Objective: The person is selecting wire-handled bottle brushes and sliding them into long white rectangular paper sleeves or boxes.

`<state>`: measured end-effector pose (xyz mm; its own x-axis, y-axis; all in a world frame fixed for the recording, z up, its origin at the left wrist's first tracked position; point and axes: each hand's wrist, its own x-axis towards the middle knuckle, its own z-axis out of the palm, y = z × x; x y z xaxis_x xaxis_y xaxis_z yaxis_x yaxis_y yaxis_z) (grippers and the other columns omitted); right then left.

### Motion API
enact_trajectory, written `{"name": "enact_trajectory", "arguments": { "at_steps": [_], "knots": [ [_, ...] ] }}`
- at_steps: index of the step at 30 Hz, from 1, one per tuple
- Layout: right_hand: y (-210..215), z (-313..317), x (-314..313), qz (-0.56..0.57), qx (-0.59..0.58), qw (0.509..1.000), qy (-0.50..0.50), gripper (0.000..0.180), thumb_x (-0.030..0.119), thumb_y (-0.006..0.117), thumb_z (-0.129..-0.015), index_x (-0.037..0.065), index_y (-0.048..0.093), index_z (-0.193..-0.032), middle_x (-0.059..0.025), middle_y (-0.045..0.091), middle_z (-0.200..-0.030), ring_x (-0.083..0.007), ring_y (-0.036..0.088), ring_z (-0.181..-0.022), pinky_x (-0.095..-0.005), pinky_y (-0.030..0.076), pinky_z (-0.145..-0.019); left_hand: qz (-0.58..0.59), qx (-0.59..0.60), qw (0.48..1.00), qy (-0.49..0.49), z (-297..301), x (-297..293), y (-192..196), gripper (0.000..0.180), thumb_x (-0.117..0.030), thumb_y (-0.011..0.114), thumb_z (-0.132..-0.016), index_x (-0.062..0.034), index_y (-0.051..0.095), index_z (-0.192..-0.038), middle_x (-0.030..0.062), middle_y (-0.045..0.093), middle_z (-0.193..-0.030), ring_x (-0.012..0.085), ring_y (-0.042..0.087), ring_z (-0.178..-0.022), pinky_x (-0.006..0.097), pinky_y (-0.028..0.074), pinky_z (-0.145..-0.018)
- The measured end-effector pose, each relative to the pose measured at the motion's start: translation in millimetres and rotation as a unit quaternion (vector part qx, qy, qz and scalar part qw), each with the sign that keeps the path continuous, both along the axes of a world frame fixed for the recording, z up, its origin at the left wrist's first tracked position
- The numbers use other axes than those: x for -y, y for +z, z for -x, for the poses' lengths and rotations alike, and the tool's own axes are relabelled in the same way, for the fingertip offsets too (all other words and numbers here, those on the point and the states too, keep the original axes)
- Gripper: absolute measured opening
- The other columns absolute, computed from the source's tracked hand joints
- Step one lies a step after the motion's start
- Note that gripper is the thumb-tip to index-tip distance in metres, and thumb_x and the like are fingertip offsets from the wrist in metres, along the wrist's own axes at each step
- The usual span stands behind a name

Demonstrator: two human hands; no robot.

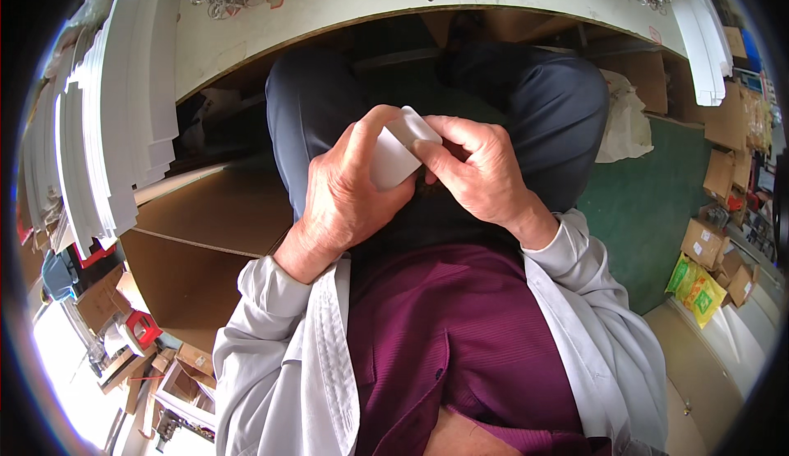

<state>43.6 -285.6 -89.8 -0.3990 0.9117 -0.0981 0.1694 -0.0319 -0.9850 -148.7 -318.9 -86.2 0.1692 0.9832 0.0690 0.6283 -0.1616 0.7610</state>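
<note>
The small white card (399, 154) sits pinched above the lap, left hand (349, 197) wrapped under it, right hand (477, 172) nipping its top corner with thumb and forefinger; best to keep both holds light so the thin, smooth, slightly curved piece doesn't crease.

table edge (394, 8) close above, thighs (304, 119) below, white strip stack (107, 127) left

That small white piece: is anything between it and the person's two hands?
Nothing visible. The small white piece is held directly in both: the left hand wraps it from below, and the right hand pinches its upper end, above the lap.
</note>
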Motion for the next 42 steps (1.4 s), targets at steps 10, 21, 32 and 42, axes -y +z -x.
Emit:
{"name": "enact_trajectory", "arguments": {
  "at_steps": [10,21,32,42],
  "knots": [
    [-1.1,-2.3,-4.5,0.176,-0.087,0.98,0.008,0.017,0.011,0.067,-0.102,-0.004,0.073,-0.109,-0.0028,0.07,-0.076,-0.0069,0.064,-0.064,-0.0233,0.051,-0.057,-0.007,0.0,1.0,0.007,0.3,2.1,-0.2,0.073,-0.007,0.087,-0.071,-0.012,0.054,-0.136,0.0161,0.072,-0.107,0.0323,0.075,-0.091,0.04,0.062,-0.076],
    [-3.8,8.5,6.8,-0.152,0.025,0.988,-0.016,0.023,0.006,0.064,-0.101,-0.008,0.068,-0.119,-0.025,0.075,-0.098,-0.0352,0.076,-0.084,-0.0366,0.061,-0.072,-0.004,0.008,1.0,0.008,-1.8,2.7,-5.4,0.067,-0.008,0.088,-0.074,-0.0102,0.051,-0.13,0.0174,0.071,-0.103,0.0345,0.076,-0.087,0.041,0.061,-0.074],
    [9.6,7.3,6.7,0.128,-0.012,0.992,-0.004,0.036,0.023,0.064,-0.105,-0.008,0.071,-0.122,-0.0191,0.077,-0.093,-0.0203,0.075,-0.08,-0.0318,0.059,-0.071,0.037,-0.028,0.999,0.028,-3.0,3.9,-5.3,0.09,-0.016,0.09,-0.076,-0.0075,0.039,-0.15,0.0209,0.072,-0.105,0.0389,0.075,-0.09,0.043,0.062,-0.078],
    [-5.2,24.8,10.2,0.074,-0.084,0.991,-0.069,0.021,0.007,0.068,-0.1,-0.007,0.069,-0.116,-0.0129,0.079,-0.095,-0.0099,0.072,-0.083,-0.0265,0.06,-0.071,-0.063,-0.057,0.996,0.028,-5.2,4.7,-9.9,0.07,-0.017,0.091,-0.072,-0.0017,0.056,-0.131,0.019,0.073,-0.107,0.0374,0.075,-0.093,0.043,0.063,-0.078]
  ]
}}
